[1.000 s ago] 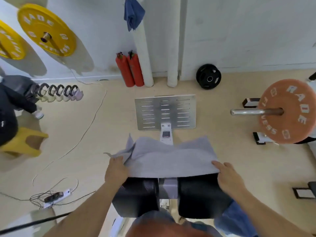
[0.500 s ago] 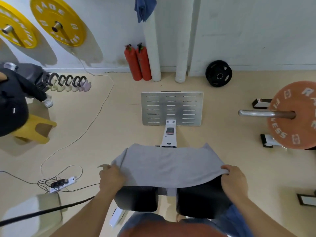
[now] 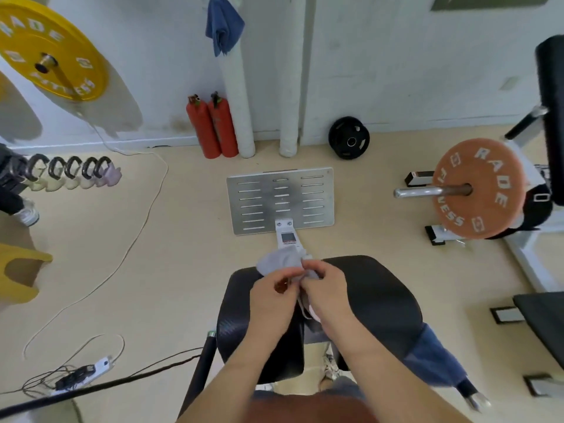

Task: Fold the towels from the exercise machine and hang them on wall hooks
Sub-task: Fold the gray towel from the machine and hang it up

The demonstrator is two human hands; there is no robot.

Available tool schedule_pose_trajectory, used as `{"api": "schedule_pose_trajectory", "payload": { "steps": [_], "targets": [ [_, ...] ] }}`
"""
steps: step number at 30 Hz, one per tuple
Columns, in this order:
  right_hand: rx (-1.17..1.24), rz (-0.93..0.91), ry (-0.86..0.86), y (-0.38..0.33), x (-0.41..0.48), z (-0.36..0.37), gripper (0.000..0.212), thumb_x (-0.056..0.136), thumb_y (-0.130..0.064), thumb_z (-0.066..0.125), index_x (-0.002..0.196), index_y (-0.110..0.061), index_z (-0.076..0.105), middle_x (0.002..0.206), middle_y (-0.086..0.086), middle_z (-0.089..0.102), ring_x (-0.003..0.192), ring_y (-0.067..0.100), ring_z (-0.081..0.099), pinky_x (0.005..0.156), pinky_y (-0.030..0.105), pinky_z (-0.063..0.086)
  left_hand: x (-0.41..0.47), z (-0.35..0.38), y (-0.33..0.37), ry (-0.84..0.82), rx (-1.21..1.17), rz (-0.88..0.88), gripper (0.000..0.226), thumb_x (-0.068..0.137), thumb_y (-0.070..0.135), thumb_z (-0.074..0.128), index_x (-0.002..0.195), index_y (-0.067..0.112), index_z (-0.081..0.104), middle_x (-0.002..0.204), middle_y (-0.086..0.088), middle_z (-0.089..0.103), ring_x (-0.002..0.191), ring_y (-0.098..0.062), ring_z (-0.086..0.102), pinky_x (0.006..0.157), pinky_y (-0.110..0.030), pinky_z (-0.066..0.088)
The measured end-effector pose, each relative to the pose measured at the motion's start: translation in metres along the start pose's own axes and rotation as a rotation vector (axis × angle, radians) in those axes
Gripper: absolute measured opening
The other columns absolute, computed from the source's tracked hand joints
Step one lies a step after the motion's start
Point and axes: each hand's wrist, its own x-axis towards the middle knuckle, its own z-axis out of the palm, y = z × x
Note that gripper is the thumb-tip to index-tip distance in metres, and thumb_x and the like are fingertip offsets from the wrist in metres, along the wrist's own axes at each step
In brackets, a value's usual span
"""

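Grey towel (image 3: 276, 264) sits bunched above the black seat pad (image 3: 381, 294). The left hand (image 3: 273, 290) and right hand (image 3: 328, 288) meet there, each pinching fabric, probably matching corners for a fold. A blue towel (image 3: 433, 358) hangs off the pad's right side.

White letters spell "RADE" and "FITNESS" on the yellow weight plate (image 3: 52, 50) mounted on the wall, up and left of the metal footplate (image 3: 280, 199). To the footplate's right, an orange weight plate (image 3: 482, 184) reads "RADE" and "NESS". The small label (image 3: 287, 238) just below the footplate is illegible.
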Motion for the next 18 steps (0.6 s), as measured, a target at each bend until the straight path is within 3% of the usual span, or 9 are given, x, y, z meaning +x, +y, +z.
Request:
{"api": "schedule_pose_trajectory", "payload": {
  "steps": [3, 5, 8, 10, 13, 16, 18],
  "targets": [
    [0.149, -0.05, 0.014, -0.032, -0.019, -0.004, 0.035, 0.078, 0.014, 0.056, 0.103, -0.007, 0.067, 0.093, 0.01, 0.069, 0.075, 0.011, 0.068, 0.061, 0.018, 0.055, -0.003, -0.02, 0.031, -0.047, -0.329, -0.092, 0.037, 0.086, -0.001, 0.055, 0.104, 0.031, 0.062, 0.086, -0.005, 0.074, 0.081, -0.015, 0.069, 0.08, -0.031, 0.055],
    [0.144, -0.122, -0.015, -0.05, -0.023, -0.012, 0.04, 0.079, 0.011, 0.056, 0.107, -0.016, 0.067, 0.098, 0.008, 0.071, 0.081, 0.01, 0.07, 0.068, 0.022, 0.058, 0.0, -0.03, 0.051, -0.114, -0.481, -0.101, 0.041, 0.089, -0.005, 0.046, 0.111, 0.026, 0.062, 0.081, -0.012, 0.07, 0.077, -0.018, 0.065, 0.077, -0.036, 0.056],
    [0.19, -0.159, -0.178, -0.074, -0.019, -0.028, 0.03, 0.083, 0.003, 0.064, 0.106, -0.015, 0.071, 0.1, 0.011, 0.074, 0.094, 0.024, 0.071, 0.083, 0.035, 0.058, 0.005, -0.036, 0.081, -0.142, -0.518, -0.037, 0.042, 0.091, -0.01, 0.042, 0.114, 0.018, 0.064, 0.068, -0.007, 0.06, 0.058, -0.011, 0.058, 0.057, -0.025, 0.052],
    [0.237, -0.19, -0.289, -0.091, -0.015, -0.039, 0.019, 0.084, -0.003, 0.067, 0.101, -0.009, 0.073, 0.1, 0.016, 0.074, 0.098, 0.031, 0.069, 0.089, 0.04, 0.055, 0.005, -0.039, 0.097, -0.116, -0.541, -0.007, 0.034, 0.088, -0.014, 0.045, 0.106, 0.006, 0.065, 0.061, -0.004, 0.058, 0.051, -0.01, 0.055, 0.05, -0.021, 0.048],
    [0.259, -0.228, -0.38, -0.11, -0.008, -0.048, 0.023, 0.082, -0.009, 0.066, 0.104, -0.003, 0.072, 0.104, 0.02, 0.072, 0.103, 0.037, 0.067, 0.093, 0.044, 0.052, 0.009, -0.044, 0.112, -0.054, -0.446, 0.107, 0.026, 0.085, -0.013, 0.051, 0.089, 0.004, 0.069, 0.065, -0.005, 0.065, 0.058, -0.015, 0.059, 0.054, -0.025, 0.049],
    [0.184, -0.266, -0.443, -0.122, -0.003, -0.051, 0.024, 0.095, -0.004, 0.052, 0.11, -0.007, 0.071, 0.108, 0.017, 0.072, 0.106, 0.031, 0.066, 0.096, 0.041, 0.05, 0.017, -0.048, 0.125, 0.043, -0.171, 0.241, 0.031, 0.082, -0.006, 0.06, 0.078, 0.022, 0.072, 0.066, 0.009, 0.065, 0.059, -0.006, 0.057, 0.058, -0.016, 0.046],
    [0.109, -0.297, -0.418, -0.131, -0.002, -0.051, 0.027, 0.098, -0.006, 0.048, 0.108, -0.014, 0.072, 0.105, 0.01, 0.074, 0.105, 0.026, 0.068, 0.096, 0.04, 0.05, 0.022, -0.051, 0.133, 0.128, 0.083, 0.381, 0.036, 0.08, 0.002, 0.067, 0.077, 0.037, 0.07, 0.082, 0.019, 0.06, 0.08, 0.0, 0.057, 0.071, -0.01, 0.042]
  ]
}}
